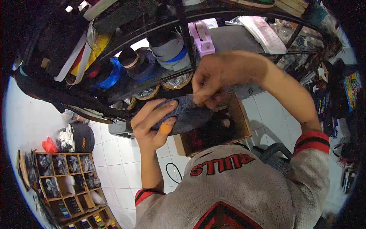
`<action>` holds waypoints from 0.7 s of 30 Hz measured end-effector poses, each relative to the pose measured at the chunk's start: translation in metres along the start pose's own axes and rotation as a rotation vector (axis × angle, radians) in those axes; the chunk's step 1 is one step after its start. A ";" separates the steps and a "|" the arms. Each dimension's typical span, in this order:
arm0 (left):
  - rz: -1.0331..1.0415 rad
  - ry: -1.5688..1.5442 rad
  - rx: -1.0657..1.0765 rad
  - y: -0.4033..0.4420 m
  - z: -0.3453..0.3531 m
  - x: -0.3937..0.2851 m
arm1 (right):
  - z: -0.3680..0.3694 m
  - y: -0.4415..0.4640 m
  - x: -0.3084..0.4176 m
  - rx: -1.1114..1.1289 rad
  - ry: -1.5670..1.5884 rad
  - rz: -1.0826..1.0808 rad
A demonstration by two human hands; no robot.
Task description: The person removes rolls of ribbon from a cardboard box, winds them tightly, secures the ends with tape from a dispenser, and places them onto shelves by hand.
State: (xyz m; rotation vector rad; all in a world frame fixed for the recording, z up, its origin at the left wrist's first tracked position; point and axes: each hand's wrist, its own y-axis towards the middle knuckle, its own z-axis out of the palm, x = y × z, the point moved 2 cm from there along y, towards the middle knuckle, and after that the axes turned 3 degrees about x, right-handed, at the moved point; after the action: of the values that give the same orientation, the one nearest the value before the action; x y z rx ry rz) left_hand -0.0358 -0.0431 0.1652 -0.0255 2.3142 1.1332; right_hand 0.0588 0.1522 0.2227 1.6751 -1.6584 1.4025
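Observation:
My left hand (154,120) is closed around a coil of dark blue-grey woven webbing (179,110), with fingers over its top edge and the thumb in front. An orange wrap circles one digit of that hand. At the coil's upper right, my right hand (215,78) is bent down in a pinch. Between its fingertips and the webbing shows a small pale, see-through strip (189,98) that looks like clear tape. The fingers partly hide this strip, and the coil's underside merges with the dark box behind it.
A lilac tape dispenser (202,38) stands on the dark shelf just beyond my hands, beside grey webbing rolls (169,49) and a blue ribbon roll (110,74). Beneath the coil is an open cardboard box (244,128). A wooden compartment rack (68,154) stands lower left on the tiled floor.

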 end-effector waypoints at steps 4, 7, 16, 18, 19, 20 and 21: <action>0.038 0.018 0.004 -0.002 0.005 0.000 | 0.000 0.011 -0.008 0.122 0.014 0.028; 0.042 0.034 0.026 -0.002 0.008 -0.002 | 0.001 0.012 -0.010 0.156 0.004 0.105; 0.066 0.015 0.011 -0.013 0.018 -0.002 | 0.009 0.001 -0.014 0.135 -0.093 0.151; 0.053 -0.023 0.011 -0.013 0.020 -0.004 | 0.009 0.000 -0.012 0.159 -0.195 0.180; 0.043 -0.032 0.015 -0.014 0.021 -0.004 | 0.009 -0.002 -0.013 0.152 -0.174 0.166; 0.034 -0.040 0.022 -0.014 0.021 -0.005 | 0.010 -0.004 -0.015 0.144 -0.151 0.151; 0.049 -0.078 0.014 -0.013 0.023 -0.004 | 0.010 -0.005 -0.017 0.135 -0.131 0.135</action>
State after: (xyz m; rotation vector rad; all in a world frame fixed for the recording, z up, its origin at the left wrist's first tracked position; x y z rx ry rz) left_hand -0.0180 -0.0361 0.1466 0.0799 2.2653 1.1220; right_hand 0.0709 0.1536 0.2066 1.7926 -1.8150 1.5274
